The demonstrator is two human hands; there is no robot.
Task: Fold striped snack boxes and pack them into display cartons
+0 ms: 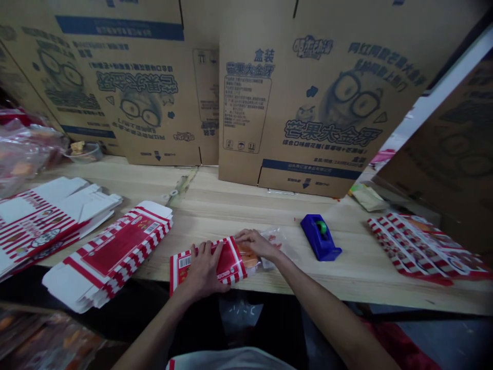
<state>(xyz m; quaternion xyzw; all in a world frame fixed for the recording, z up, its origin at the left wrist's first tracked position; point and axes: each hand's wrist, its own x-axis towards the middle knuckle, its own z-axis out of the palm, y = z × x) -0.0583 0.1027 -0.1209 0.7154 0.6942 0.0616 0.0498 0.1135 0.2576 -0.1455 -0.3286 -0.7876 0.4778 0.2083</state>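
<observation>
Pressing down with the left hand (204, 271), spread flat, the person pins a red-and-white striped carton (227, 261) to the pale wooden worktop (231, 201), close to its near edge, with a barcode showing at the carton's left end. That grip stands open, its palm on the card and clamped on nothing. The right hand (256, 244) lies curled over the carton's upper edge, at about 2 o'clock from the left hand, and also touches a clear plastic bag (278, 241) holding an orange food item (247, 255). The bag sits at the carton's right end, and its orange contents show beside the card. Whether the right hand's grip is closed cannot be told, since its underside is hidden. At 3 o'clock from the carton stands a blue tape dispenser (319, 237) with a green centre, well clear of both hands. Further along at 3 o'clock, a fanned row of flat printed cartons (423, 247) lies near the worktop's right end. At 9 o'clock lies a stack of the same flat cartons (108, 255), and a second stack (46, 221) sits beyond it. Flattened corrugated boxes (319, 108) printed with a bespectacled cartoon face stand along the far side at 12 o'clock. A glass bowl (82, 152) and bulging plastic bags (23, 154) sit at about 10 o'clock.
</observation>
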